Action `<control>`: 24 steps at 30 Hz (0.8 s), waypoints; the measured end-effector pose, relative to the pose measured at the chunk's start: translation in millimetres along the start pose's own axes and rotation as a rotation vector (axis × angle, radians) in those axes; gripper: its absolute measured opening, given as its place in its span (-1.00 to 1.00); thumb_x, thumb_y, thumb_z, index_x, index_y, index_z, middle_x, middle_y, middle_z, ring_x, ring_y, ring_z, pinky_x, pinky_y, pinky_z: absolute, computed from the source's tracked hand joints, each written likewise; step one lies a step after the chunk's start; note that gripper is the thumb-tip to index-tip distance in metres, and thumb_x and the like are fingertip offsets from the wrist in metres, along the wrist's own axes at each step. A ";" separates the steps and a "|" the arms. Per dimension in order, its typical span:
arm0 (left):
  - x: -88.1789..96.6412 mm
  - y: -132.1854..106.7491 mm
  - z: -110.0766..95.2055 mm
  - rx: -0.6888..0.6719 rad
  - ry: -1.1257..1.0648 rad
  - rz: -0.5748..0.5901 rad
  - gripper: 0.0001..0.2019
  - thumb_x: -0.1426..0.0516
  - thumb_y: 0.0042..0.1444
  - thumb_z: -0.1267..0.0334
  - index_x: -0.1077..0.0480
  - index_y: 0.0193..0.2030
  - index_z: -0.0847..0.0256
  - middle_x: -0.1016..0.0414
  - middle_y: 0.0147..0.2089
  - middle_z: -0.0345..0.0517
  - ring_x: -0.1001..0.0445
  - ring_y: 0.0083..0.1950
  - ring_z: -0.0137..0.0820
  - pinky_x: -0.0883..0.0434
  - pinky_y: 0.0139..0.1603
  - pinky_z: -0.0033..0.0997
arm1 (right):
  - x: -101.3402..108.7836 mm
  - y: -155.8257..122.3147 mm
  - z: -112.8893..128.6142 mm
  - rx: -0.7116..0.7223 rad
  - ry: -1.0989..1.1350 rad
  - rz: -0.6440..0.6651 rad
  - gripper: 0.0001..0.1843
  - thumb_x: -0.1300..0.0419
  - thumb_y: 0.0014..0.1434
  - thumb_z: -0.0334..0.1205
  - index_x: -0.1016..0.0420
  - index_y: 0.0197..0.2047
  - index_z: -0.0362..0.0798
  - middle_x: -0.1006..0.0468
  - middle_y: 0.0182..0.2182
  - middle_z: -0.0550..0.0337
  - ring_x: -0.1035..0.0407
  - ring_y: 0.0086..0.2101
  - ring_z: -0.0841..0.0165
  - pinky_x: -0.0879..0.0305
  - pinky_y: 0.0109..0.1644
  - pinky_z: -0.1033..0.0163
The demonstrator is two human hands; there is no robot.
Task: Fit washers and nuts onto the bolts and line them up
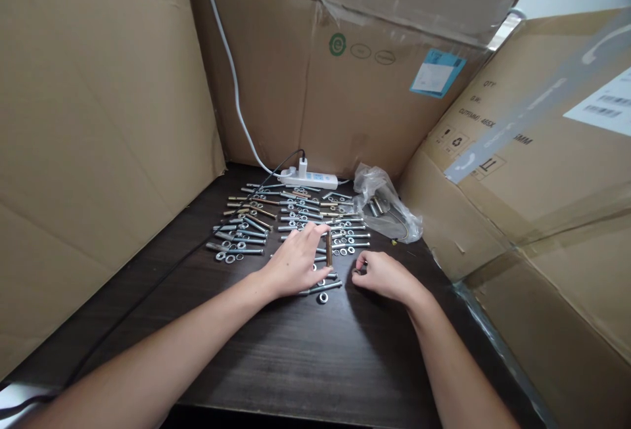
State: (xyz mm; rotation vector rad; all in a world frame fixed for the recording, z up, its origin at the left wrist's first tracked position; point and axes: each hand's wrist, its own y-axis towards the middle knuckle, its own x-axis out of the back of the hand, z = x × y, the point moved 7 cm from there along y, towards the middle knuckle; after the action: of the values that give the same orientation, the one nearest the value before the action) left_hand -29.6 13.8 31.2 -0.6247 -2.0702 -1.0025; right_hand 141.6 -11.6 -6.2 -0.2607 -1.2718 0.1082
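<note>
Several long metal bolts with nuts and washers (290,219) lie in rows on a dark wooden table (305,357). My left hand (296,261) rests over the near rows, fingers curled, holding a brass-coloured sleeve bolt (328,248) upright between fingers and thumb. My right hand (384,274) lies just to the right of it with fingers curled in a pinch on something small I cannot make out. A loose nut (323,297) and a bolt (323,288) lie just below my left hand.
Cardboard sheets wall the table on the left (89,120), back (335,54) and right (532,153). A white power strip (308,179) with a plug and white cable lies at the back. A crumpled plastic bag (387,209) holding bolts lies at the back right.
</note>
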 end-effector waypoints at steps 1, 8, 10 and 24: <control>0.0 0.1 -0.2 0.000 0.004 0.003 -0.35 -0.21 -0.02 0.22 0.01 0.17 0.16 -0.23 0.10 0.11 -0.28 0.13 -0.09 -0.31 0.05 -0.03 | 0.0 -0.7 0.4 0.003 0.000 0.003 -0.79 -0.22 -0.08 -0.13 -0.48 -0.35 -0.02 -0.53 -0.44 0.18 -0.33 -0.50 0.38 -0.01 -0.47 0.34; -1.6 0.4 -0.1 0.019 0.028 0.031 -0.34 -0.21 -0.01 0.23 0.04 0.17 0.17 -0.22 0.11 0.12 -0.26 0.15 -0.09 -0.30 0.06 -0.04 | -2.5 -2.0 0.3 0.033 0.037 0.019 -0.81 -0.19 -0.07 -0.14 -0.46 -0.36 -0.03 -0.51 -0.47 0.19 -0.30 -0.52 0.41 0.00 -0.47 0.35; -1.7 0.4 0.1 0.021 0.024 0.030 -0.34 -0.21 -0.02 0.23 0.03 0.17 0.17 -0.22 0.11 0.12 -0.27 0.14 -0.09 -0.30 0.06 -0.04 | -2.6 -1.2 -0.9 0.026 0.042 0.017 -0.81 -0.20 -0.08 -0.14 -0.46 -0.37 -0.04 -0.50 -0.48 0.20 -0.29 -0.53 0.41 0.00 -0.48 0.35; -0.2 -0.2 -0.2 -0.007 -0.014 -0.003 -0.37 -0.19 -0.01 0.22 0.01 0.17 0.13 -0.24 0.09 0.09 -0.28 0.12 -0.10 -0.30 0.05 -0.03 | -1.1 -0.3 3.8 0.142 0.181 0.010 -0.92 -0.15 -0.07 -0.30 -0.30 -0.44 -0.06 -0.36 -0.58 0.31 -0.19 -0.54 0.46 0.00 -0.47 0.38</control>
State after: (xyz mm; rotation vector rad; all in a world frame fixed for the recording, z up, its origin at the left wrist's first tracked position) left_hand -29.6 13.4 31.0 -0.6345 -2.0809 -1.0101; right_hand 137.6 -11.6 -6.2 -0.1511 -1.0779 0.1791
